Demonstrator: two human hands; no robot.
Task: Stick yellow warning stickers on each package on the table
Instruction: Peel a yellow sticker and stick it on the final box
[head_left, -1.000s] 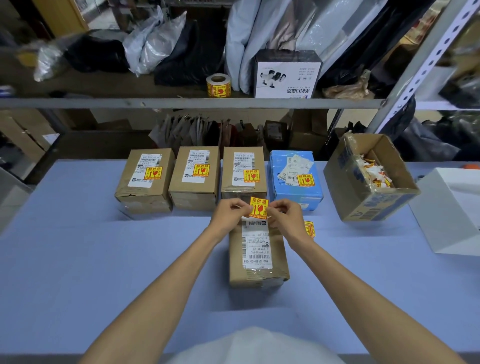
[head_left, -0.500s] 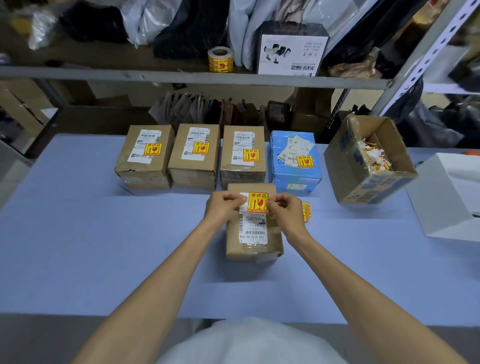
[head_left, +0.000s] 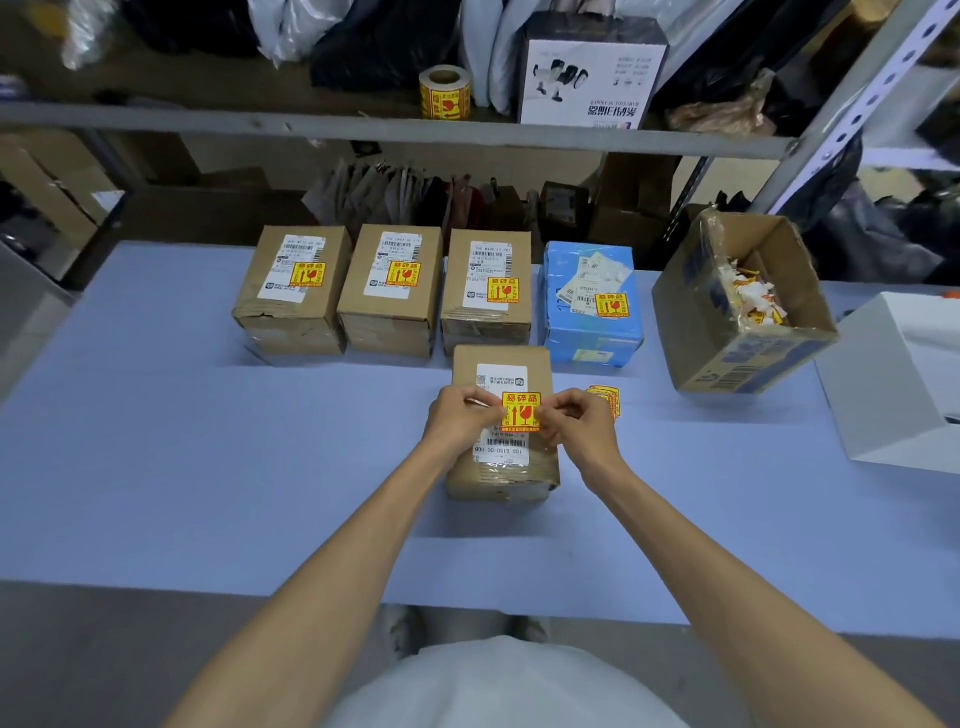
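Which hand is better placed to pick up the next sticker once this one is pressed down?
Probably the right hand. The spare stickers lie on the table just beside it, right of the front package. The left hand would have to cross over that package.

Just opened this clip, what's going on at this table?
A person is labelling parcels. Both hands, left hand and right hand, pinch a yellow warning sticker by its sides over the shipping label of the nearest brown box. Whether it is pressed down yet is unclear. Behind it, three brown boxes and a blue box already carry stickers. More loose stickers lie on the table beside the right hand.
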